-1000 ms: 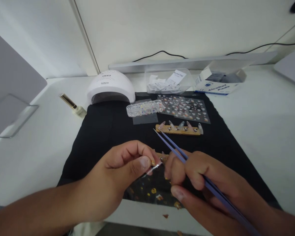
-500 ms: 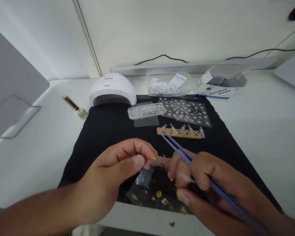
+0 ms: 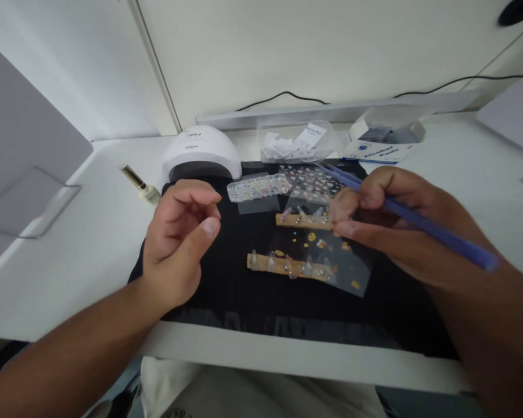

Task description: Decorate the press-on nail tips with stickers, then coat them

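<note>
My right hand (image 3: 396, 197) holds purple tweezers (image 3: 436, 232) across its fingers, tips pointing up and left. Its thumb and fingers also pinch a clear sticker sheet (image 3: 353, 270) with small yellow and orange designs. The sheet hangs partly over a wooden nail tip stand (image 3: 261, 262) bearing several clear nail tips. A second wooden stand (image 3: 287, 220) with nail tips lies behind it, close to my right fingertips. Over the left part of the black mat, my left hand (image 3: 178, 238) is loosely curled, thumb apart from the index finger, with nothing visible in it.
A white nail lamp (image 3: 203, 145) stands at the back left, beside a bottle with a gold cap (image 3: 133, 174). On the black mat (image 3: 226, 296) lie a clear rhinestone case (image 3: 259, 188) and sticker sheets (image 3: 305, 180). Behind are a clear bin of packets (image 3: 296, 142) and an alcohol pad box (image 3: 381, 142).
My right hand has moved up and right, carrying the tweezers and the sticker sheet. My left hand has drawn back up and left. The front nail tip stand is now uncovered by my hands.
</note>
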### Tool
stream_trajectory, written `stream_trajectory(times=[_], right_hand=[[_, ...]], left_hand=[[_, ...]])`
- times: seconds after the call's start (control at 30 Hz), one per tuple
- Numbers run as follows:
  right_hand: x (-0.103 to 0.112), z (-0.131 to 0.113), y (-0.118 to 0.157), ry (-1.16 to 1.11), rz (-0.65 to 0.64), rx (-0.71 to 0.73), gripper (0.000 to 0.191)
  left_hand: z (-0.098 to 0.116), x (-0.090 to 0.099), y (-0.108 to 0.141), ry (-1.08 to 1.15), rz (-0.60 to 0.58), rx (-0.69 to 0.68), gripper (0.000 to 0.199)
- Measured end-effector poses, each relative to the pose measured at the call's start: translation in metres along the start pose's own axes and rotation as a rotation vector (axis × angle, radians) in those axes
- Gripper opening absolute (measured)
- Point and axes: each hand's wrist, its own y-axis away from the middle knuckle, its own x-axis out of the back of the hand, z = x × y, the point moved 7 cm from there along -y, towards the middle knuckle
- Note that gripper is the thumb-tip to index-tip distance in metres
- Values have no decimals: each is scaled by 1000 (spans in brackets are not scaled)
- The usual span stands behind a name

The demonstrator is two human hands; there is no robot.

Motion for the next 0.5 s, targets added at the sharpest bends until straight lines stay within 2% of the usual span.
stream_trajectory(times=[0.07,0.27,0.4,0.5], right_hand=[[-2,3,-5,-36,-58,7,37],[0,8,-12,-133,-8,-30,46],[6,-6,-4,-155,69,-12,52],[14,-21,6,-86,96,-11,59]], left_hand=[[-9,2,-4,-40,-14,-2,17],[-23,5,-4,-105,-70,9,19],[-29,6,2,-105,-78,23,22],[-30,5,6,-83,-82,46,26]])
